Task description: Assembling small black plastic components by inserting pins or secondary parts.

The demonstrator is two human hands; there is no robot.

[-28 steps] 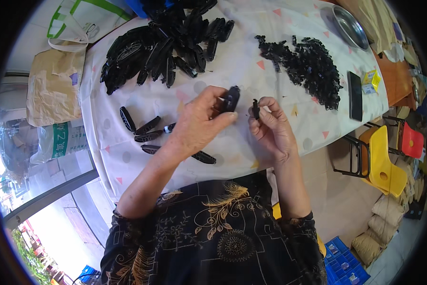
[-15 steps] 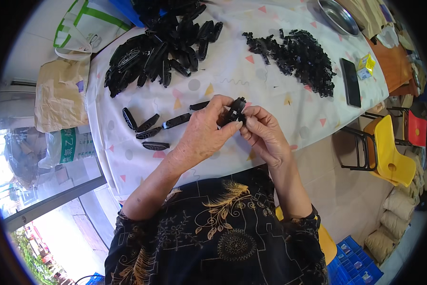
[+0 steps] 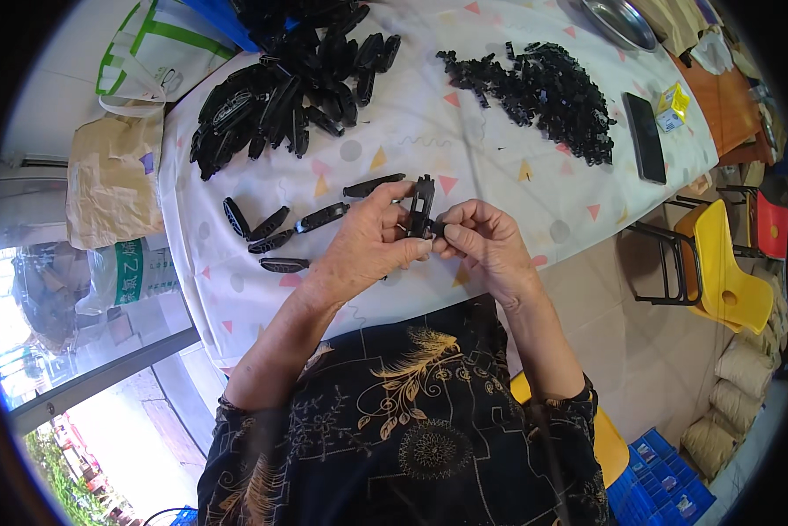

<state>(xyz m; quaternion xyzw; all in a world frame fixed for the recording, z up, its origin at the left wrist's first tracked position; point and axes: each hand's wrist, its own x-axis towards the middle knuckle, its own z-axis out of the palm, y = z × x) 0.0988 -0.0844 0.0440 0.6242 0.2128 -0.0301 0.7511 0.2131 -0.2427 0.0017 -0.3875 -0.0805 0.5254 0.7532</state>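
Observation:
Between finger and thumb, my left hand (image 3: 372,232) grips a long black plastic part (image 3: 423,200), which stands nearly upright with an open frame-like shape. My right hand (image 3: 489,245) pinches a small black piece (image 3: 438,229) against the lower end of that part; whether the two are joined I cannot tell. Several loose black plastic parts (image 3: 322,216) of similar long shape lie on the cloth left of my left hand. Beyond them rises a big heap of long black parts (image 3: 280,96). A second heap, of small black pieces (image 3: 556,105), lies at the far right.
A patterned white cloth (image 3: 394,145) covers the table. On its right side are a phone (image 3: 645,138), a small yellow box (image 3: 673,107) and a metal bowl (image 3: 620,22). A brown paper bag (image 3: 113,180) hangs at the left edge. Yellow chairs (image 3: 723,263) and a blue crate (image 3: 661,482) stand to the right.
The long black part has turned from a slanted pose to nearly upright, showing its open frame. My right hand has moved slightly down and left, staying at its lower end.

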